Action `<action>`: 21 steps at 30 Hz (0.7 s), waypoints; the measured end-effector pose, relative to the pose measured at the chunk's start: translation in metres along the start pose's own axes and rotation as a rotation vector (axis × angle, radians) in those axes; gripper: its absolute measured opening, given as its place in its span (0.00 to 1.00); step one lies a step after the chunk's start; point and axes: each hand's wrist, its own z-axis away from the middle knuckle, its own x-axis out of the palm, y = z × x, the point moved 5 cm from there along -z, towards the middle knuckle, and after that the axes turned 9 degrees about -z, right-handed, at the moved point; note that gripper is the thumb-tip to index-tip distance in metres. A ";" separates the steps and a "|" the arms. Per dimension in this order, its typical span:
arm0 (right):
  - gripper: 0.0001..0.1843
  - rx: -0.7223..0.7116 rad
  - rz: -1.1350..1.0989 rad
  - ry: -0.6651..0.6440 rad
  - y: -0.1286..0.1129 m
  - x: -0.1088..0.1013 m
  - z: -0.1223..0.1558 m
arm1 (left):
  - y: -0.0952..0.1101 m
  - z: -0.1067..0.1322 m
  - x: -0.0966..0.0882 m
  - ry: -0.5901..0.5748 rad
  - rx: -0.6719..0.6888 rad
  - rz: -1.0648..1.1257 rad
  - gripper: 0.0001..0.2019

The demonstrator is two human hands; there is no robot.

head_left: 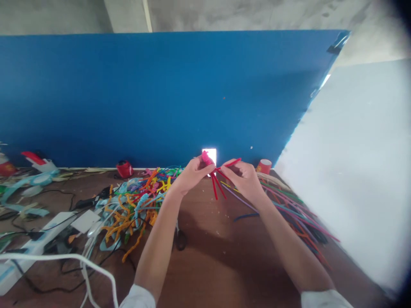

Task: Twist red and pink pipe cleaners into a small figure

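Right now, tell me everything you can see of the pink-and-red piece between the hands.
The pink-and-red piece has a bunched pink lump at the top and thin red strands. It looks soft, perhaps fuzzy; its fine texture is too small to tell. Two strands hang down, spread apart; another slants up past the right hand. The left hand pinches the lump, the right hand's fingers grip the strands. A bright white rectangle shows behind it.

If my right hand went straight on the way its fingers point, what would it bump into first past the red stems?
Past the red stems, your right hand would probably meet the pink piece in your left hand, though depth is unclear.
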 end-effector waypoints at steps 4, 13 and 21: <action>0.15 0.147 -0.260 -0.012 0.009 0.003 -0.001 | 0.007 0.001 0.000 0.013 0.057 -0.035 0.12; 0.14 0.188 -0.452 0.011 0.013 0.007 -0.001 | 0.013 0.004 0.000 0.035 0.094 -0.025 0.15; 0.13 0.077 -0.278 0.041 0.010 -0.001 -0.002 | 0.002 0.005 0.006 -0.111 -0.001 -0.008 0.16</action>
